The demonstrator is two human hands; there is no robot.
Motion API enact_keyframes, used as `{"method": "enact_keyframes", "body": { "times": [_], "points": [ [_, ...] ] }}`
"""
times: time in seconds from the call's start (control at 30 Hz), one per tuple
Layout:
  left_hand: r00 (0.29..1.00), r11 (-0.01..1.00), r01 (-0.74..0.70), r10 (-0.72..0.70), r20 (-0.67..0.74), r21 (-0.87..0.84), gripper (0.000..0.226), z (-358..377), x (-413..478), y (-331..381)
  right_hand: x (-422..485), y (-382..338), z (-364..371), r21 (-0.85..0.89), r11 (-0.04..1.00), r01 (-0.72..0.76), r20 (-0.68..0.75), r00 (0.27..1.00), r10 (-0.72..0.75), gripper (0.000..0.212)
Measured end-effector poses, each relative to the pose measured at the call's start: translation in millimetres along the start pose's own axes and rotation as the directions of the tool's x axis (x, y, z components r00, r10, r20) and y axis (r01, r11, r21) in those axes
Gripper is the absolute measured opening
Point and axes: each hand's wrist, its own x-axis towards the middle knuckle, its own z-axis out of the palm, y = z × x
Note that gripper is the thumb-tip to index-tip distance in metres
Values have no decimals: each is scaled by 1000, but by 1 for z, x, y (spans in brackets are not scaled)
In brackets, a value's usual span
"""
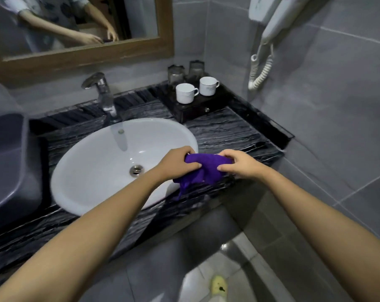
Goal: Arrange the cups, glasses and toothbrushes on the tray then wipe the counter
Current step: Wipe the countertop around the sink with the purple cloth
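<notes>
Over dark marble counter (228, 131), with left hand (176, 164) and right hand (241, 165) gripping bunched purple cloth (206, 168), fold flat before wiping.

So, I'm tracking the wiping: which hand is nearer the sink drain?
Left. The left hand grips the purple cloth at the sink rim, just right of the drain. The right hand pinches the cloth's other end over the counter, farther right.
</notes>
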Motion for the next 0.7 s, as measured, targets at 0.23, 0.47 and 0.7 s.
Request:
{"method": "enact_keyframes", "body": {
  "times": [0.23,0.47,0.7],
  "points": [
    [954,886,252,-159,254,-390,23,58,101,30,44,72,-91,59,966,-253,-125,958,259,23],
    [897,838,428,-348,273,-338,31,110,166,43,97,125,-127,-171,914,-367,-130,928,348,34],
    [922,943,277,-315,226,184,50,117,192,50,123,138,-139,-500,783,-370,-112,924,364,39]
  ]
}}
